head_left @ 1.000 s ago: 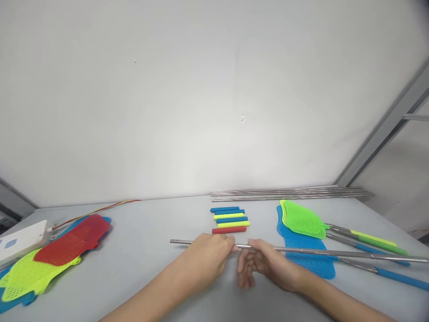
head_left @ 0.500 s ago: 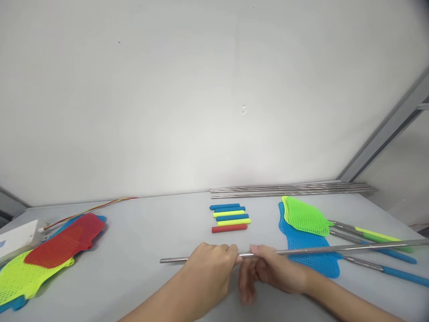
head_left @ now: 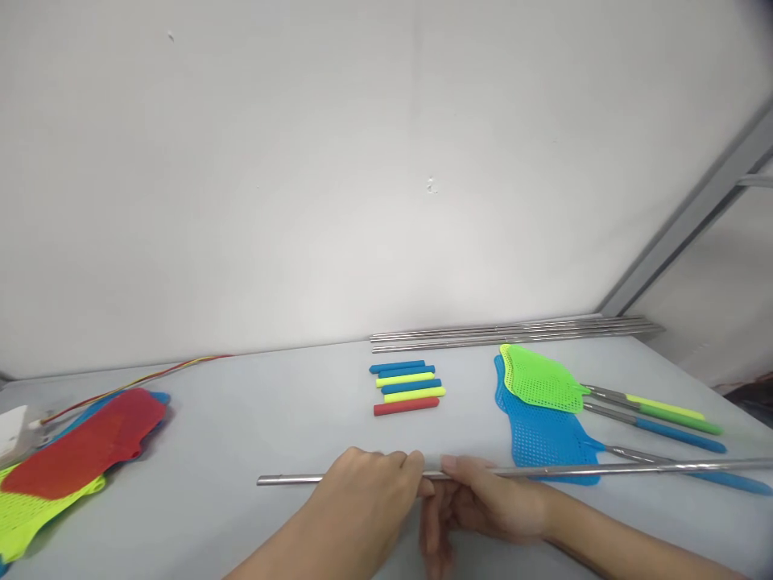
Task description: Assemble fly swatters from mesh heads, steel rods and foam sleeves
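A long thin metal rod (head_left: 640, 468) lies nearly level across both hands above the table front. My left hand (head_left: 371, 495) is closed over it from above, near its left end, which sticks out past the fist. My right hand (head_left: 495, 501) grips the same rod from below, thumb along it and other fingers curled underneath, partly blurred. The two hands almost touch. To the right, the rod passes in front of a blue fly swatter head (head_left: 549, 439) and runs out of view.
Several coloured handle sleeves (head_left: 407, 379) lie in a row beyond my hands. Metal rods (head_left: 513, 332) rest along the wall. A green fly swatter (head_left: 540, 380) lies at right. Loose red swatter heads (head_left: 84, 443), a white box (head_left: 15, 431) and wires (head_left: 157, 372) are at left.
The rod has become more level, its right part dropping and its left end reaching further left. Both hands keep hold of it. The whole view has shifted a little.
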The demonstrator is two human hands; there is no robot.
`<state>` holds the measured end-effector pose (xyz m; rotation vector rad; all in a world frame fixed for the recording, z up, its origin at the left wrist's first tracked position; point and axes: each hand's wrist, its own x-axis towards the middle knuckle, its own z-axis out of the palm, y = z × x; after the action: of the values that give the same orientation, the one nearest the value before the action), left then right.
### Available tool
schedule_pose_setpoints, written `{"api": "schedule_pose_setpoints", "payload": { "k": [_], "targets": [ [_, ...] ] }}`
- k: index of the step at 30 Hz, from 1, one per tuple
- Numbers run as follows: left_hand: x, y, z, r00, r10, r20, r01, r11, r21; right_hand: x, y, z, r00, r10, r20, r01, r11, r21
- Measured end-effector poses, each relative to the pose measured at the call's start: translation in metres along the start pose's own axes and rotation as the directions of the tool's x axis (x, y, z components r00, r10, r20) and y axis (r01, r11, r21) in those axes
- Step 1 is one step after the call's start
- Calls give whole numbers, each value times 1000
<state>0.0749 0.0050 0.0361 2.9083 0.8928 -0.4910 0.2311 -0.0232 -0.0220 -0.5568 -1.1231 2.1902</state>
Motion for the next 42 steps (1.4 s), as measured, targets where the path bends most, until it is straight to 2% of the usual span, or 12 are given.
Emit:
{"api": "schedule_pose_setpoints", "payload": {
  "k": [4,7,9,11,16,21,28,31,34,39,42],
  "targets": [
    [-2,0,5,998,-37,-49,32,994,-100,0,-2,-2,998,30,53,-30,1000,0],
    [-3,1,4,996,-41,-85,24,981,-192,0,-7,2,994,29,106,-17,993,-113],
    [-2,2,2,992,-60,-114,25,958,-286,1,-8,4,993,35,109,-12,980,-200],
    [0,1,2,988,-89,-123,42,938,-345,2,-6,4,996,38,83,-20,978,-209],
    [7,-2,7,980,-137,-142,62,897,-437,6,1,-6,997,75,-21,-74,996,41],
    [11,-8,10,976,-129,-178,45,910,-413,9,-2,-16,981,189,-28,-181,964,194],
    [11,-22,6,967,-133,-217,70,959,-276,6,-7,-21,982,161,-103,-119,938,326],
    [12,-30,11,954,-172,-247,99,954,-283,6,-10,-24,977,183,-109,-128,914,385],
    [15,-35,16,929,-251,-273,163,937,-310,8,-12,-28,970,219,-105,-166,913,372],
    [19,-35,17,806,-474,-356,404,878,-256,9,-11,-29,975,176,-132,-108,904,413],
    [19,-33,17,766,-524,-371,481,851,-211,8,-10,-30,975,176,-136,-104,901,420]
  ]
}}
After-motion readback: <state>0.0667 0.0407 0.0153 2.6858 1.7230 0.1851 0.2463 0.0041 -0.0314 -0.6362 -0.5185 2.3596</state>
